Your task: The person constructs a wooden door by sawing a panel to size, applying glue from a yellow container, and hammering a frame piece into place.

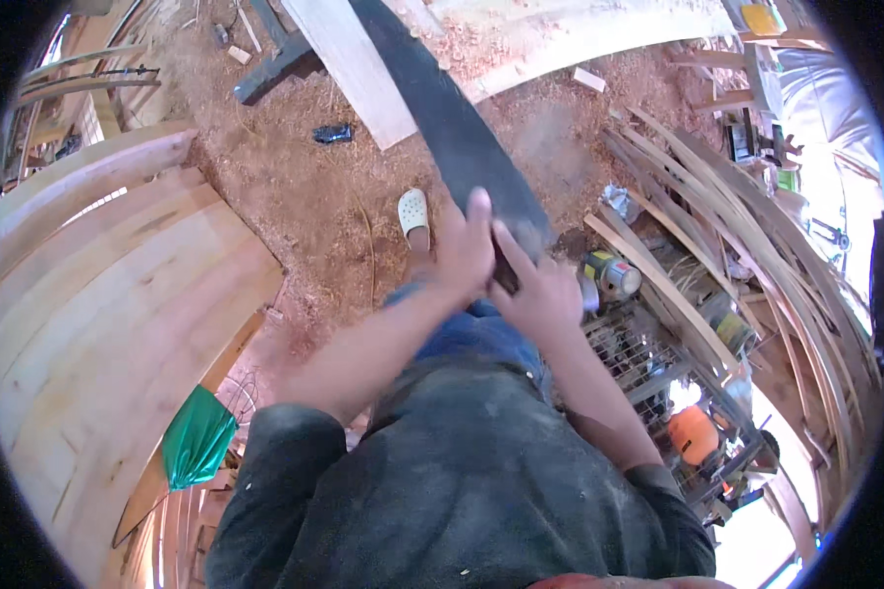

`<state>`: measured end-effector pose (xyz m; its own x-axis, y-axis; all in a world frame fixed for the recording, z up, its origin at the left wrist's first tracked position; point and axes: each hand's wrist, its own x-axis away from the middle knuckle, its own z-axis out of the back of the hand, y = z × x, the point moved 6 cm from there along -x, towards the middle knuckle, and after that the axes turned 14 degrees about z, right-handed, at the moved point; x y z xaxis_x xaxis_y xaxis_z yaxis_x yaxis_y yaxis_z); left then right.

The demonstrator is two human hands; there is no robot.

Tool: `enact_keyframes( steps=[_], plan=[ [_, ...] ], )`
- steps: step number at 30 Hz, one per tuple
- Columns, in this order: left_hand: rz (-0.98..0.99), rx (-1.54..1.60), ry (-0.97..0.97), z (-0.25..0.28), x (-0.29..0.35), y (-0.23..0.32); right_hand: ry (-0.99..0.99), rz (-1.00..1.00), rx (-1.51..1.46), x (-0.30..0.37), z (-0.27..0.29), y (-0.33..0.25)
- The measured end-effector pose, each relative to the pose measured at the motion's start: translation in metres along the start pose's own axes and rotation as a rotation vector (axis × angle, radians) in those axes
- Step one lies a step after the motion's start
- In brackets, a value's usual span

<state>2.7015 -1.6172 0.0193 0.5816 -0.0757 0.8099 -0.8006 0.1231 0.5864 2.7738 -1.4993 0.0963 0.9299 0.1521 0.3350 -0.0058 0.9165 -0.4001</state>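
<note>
My two hands are close together in front of my body, over the near end of a long dark board or beam [462, 133]. My left hand [465, 250] is closed, with its thumb stretched forward and its other fingers mostly hidden. Beside it, my right hand [543, 296] curls round a small dark brown piece [506, 275], whose kind I cannot make out. Motion smears the spot just ahead of the right fingers. A pale plank [359, 74] lies along the left side of the dark board.
Wood shavings cover the floor [309, 196]. A wide wooden panel [98, 324] with a green cloth [198, 439] stands at left. At right lie long wood strips [697, 187], a yellowish-grey power tool [614, 275], a metal rack [634, 358] and an orange object [694, 435]. A large pale board [599, 44] lies ahead.
</note>
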Motion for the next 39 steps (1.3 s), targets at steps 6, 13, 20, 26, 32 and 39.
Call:
enact_keyframes(
  steps=[6,13,20,26,32,39],
  plan=[
    [-0.301,-0.075,0.02,-0.018,0.033,-0.029,0.145,0.079,-0.131,0.052,-0.004,0.005],
    [-0.263,0.188,0.058,0.007,-0.022,0.02,0.0,-0.03,-0.018,-0.022,0.002,-0.008],
    [-0.165,0.043,-0.088,-0.01,0.018,-0.002,0.077,-0.005,-0.061,0.024,-0.004,-0.001],
    [-0.026,-0.072,-0.001,0.003,-0.022,0.006,0.049,0.012,0.023,-0.012,-0.007,0.0],
    [-0.453,0.024,0.0,-0.029,0.053,-0.03,0.12,0.081,-0.061,0.067,-0.017,0.018],
    [-0.365,-0.014,0.021,0.038,-0.049,0.058,0.099,-0.008,-0.069,-0.062,0.007,-0.02]
  ],
)
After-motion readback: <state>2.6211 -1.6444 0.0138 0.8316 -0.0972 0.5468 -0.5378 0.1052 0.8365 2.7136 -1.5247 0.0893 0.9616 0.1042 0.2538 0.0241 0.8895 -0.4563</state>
